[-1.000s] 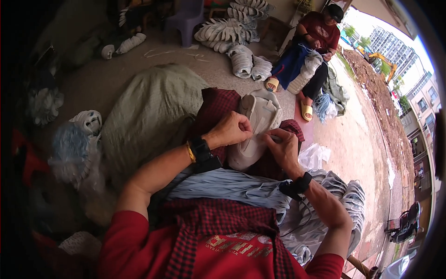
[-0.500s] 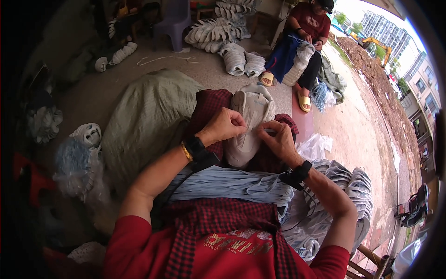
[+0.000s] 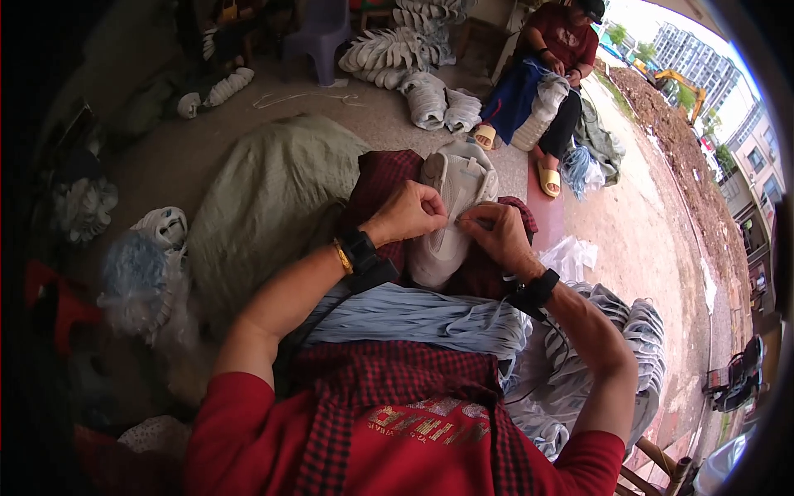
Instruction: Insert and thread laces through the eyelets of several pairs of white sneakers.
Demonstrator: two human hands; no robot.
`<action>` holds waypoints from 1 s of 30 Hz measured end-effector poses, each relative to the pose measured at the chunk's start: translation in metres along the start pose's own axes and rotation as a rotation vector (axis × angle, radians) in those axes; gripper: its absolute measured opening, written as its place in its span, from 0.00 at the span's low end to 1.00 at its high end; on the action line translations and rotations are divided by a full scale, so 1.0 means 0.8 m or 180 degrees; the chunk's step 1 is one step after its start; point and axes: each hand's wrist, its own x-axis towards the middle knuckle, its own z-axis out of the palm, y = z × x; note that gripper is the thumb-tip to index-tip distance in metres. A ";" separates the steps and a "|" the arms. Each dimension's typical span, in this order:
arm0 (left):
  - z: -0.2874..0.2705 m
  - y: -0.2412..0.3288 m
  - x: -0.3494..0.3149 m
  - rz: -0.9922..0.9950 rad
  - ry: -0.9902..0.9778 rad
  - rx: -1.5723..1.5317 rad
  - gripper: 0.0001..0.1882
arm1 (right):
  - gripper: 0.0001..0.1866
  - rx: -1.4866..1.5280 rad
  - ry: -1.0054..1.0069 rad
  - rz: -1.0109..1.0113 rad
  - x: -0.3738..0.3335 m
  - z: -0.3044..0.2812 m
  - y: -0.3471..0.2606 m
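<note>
A pale white shoe upper (image 3: pixel 438 258) rests on my lap over dark red checked cloth, pointing away from me. My left hand (image 3: pixel 407 213) is over its left side, thumb and forefinger pinched together. Close by on the right, my right hand (image 3: pixel 501 238) also pinches, its fingertips nearly meeting the left ones above the middle of the shoe. What the fingertips hold, if anything, is too small to make out. A thick bundle of light blue shoelaces (image 3: pixel 405 322) lies across my lap, nearer to me than the shoe.
Stacked shoe uppers (image 3: pixel 643 339) stand at my right, beside clear plastic (image 3: pixel 571 255). A large olive sack (image 3: pixel 269 194) fills the left front. A bag of blue laces (image 3: pixel 136 277) lies farther left. Another person (image 3: pixel 558 62) sits ahead, handling a shoe upper.
My hands have drawn closer together over the shoe, the right fingertips moving toward the left. The whole view has shifted slightly.
</note>
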 end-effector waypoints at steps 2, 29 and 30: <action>-0.001 -0.003 -0.003 0.0072 0.0033 0.0048 0.05 | 0.09 -0.0292 0.0097 -0.0014 -0.001 0.006 -0.010; 0.007 0.005 -0.009 0.0299 0.0286 0.0503 0.06 | 0.11 -0.0472 0.0214 0.0254 -0.007 0.006 -0.027; 0.009 0.005 -0.010 0.0321 0.0283 0.0561 0.06 | 0.11 -0.0883 0.0048 0.0106 -0.008 0.004 -0.028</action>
